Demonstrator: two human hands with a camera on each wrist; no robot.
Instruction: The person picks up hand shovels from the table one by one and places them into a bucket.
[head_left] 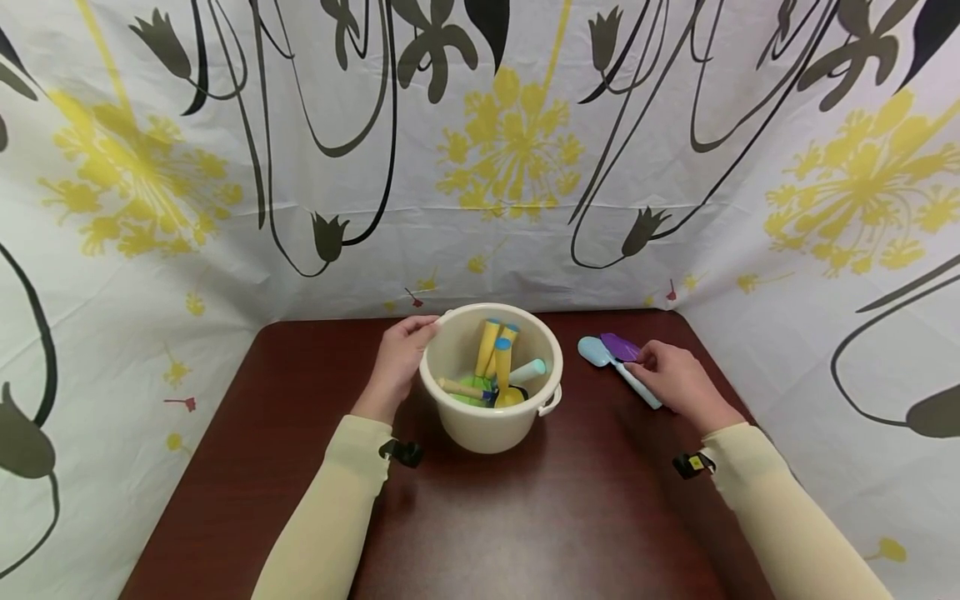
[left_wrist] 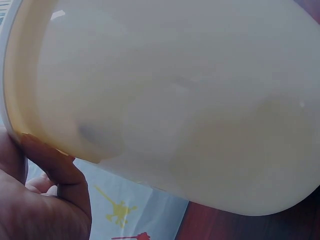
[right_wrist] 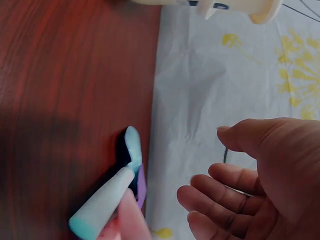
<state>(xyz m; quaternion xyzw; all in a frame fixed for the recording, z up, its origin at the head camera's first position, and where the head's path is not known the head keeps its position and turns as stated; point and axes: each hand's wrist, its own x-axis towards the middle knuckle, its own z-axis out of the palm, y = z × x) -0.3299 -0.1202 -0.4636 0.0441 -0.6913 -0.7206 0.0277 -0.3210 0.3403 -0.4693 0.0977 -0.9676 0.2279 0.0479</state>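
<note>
My left hand [head_left: 402, 358] grips the rim of a cream bucket [head_left: 487, 432] at its left side, thumb and fingers on the edge. Inside the bucket lie several toy tools with yellow handles [head_left: 487, 347], a pale one with a light blue end [head_left: 528, 371] and a green piece [head_left: 470, 389]. To the right, a light blue toy spoon [head_left: 595, 351] lies on the table beside a purple tool [head_left: 619, 347]. Over them hovers my right hand [head_left: 670, 375], fingers loosely bent around nothing. The right wrist view also shows a pink handle [right_wrist: 131, 212] next to the spoon.
The dark red-brown table [head_left: 525, 517] ends at a patterned white cloth [head_left: 495, 267] that hangs behind it and at both sides. A small handle [head_left: 551, 402] sticks out from the bucket's right side.
</note>
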